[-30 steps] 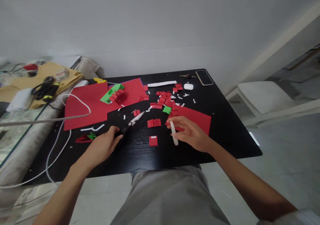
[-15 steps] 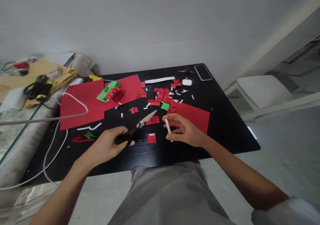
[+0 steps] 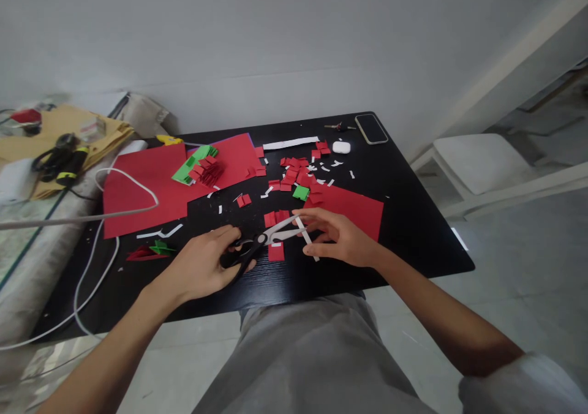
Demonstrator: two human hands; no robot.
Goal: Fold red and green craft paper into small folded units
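Note:
My left hand [image 3: 206,259] grips black-handled scissors [image 3: 263,239], their blades spread apart and pointing right. Between the fingers of my right hand [image 3: 337,237] is a narrow white strip [image 3: 307,237], its upper part beside the blade tips. Whether the blades touch the strip I cannot tell. Under the scissors lies a small red paper square [image 3: 276,253] with a white piece on it, partly covered by the blade. Just behind it are folded red paper pieces [image 3: 275,218]. A small green folded piece [image 3: 301,193] sits close to my right fingertips.
Large red sheets [image 3: 144,184] cover the table's left, with a green folded stack [image 3: 195,164] on top. Another red sheet [image 3: 362,212] lies under my right hand. A phone [image 3: 371,128], white case [image 3: 341,147] and long white strip [image 3: 290,143] lie at the back. A white cable [image 3: 133,212] crosses the left.
The scissors have moved right and their blades have opened, reaching the white strip. My right hand keeps hold of the strip almost in place. The view has shifted slightly.

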